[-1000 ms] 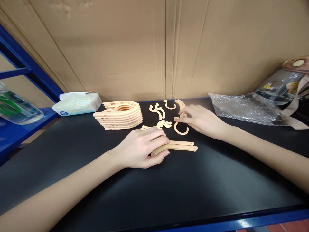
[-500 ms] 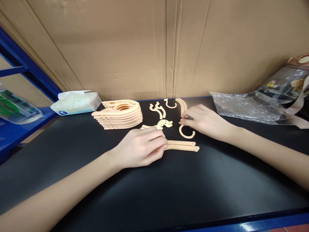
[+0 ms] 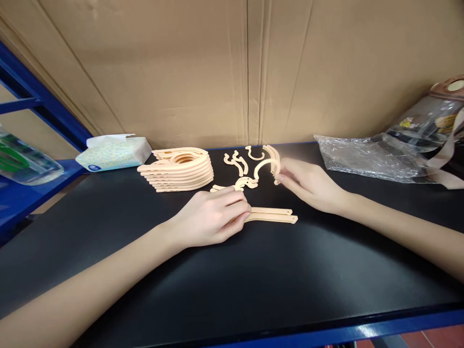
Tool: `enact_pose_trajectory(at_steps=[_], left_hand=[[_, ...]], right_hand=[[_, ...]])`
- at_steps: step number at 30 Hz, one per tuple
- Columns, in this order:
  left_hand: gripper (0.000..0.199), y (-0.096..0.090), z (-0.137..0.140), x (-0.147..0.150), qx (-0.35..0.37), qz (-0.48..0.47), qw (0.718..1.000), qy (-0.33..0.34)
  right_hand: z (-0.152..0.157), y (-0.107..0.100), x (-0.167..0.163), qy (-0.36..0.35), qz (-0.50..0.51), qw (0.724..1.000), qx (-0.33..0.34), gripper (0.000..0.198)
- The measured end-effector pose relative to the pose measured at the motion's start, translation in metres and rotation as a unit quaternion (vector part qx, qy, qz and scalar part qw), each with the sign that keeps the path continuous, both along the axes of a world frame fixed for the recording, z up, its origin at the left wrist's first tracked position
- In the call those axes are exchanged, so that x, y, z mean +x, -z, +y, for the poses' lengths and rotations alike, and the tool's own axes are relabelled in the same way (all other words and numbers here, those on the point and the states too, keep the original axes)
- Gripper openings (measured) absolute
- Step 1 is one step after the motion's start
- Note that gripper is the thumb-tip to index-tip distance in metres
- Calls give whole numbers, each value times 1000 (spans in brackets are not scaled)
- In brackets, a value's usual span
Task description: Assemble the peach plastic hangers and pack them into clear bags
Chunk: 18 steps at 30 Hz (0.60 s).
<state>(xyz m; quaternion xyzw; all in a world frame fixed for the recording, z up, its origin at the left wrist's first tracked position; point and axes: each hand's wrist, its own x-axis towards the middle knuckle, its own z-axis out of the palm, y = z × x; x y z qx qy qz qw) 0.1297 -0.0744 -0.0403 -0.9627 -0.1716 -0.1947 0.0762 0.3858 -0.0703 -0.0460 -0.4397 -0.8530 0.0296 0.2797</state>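
Note:
My left hand (image 3: 215,216) is closed on the ends of two long, flat hanger arms (image 3: 273,217), which lie side by side on the black table and point to the right. Between its thumb and fingers, my right hand (image 3: 311,186) pinches a curved hanger hook (image 3: 261,163), its bend turned upward and to the left. Another hook (image 3: 258,155) rests farther back, near more curved arms (image 3: 272,153). Small curved pieces (image 3: 239,164) lie left of it. Just beyond my left hand is a peach connecting piece (image 3: 247,181) with dark holes.
A stack of folded peach hangers (image 3: 177,171) stands at the back left, beside a tissue pack (image 3: 114,153). To the right lie a clear plastic bag (image 3: 366,159) and a strapped bottle (image 3: 416,123). Cardboard (image 3: 174,72) rises behind the table (image 3: 217,290).
My right hand has picked the hook up off the table and turned it, so its bend faces up instead of down. My left hand stays on the two arms.

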Motion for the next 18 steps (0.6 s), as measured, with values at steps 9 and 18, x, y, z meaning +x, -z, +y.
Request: enact_pose_trajectory(at_steps=[9,18], left_hand=[[18,-3,-1,-2,-29,39,999,12],[20,2,-1,2,-39,31,999,15]], right_hand=[[2,8,-8,-41,305,895,-322,20],[3,9,-7,-48,313,885,-342,17]])
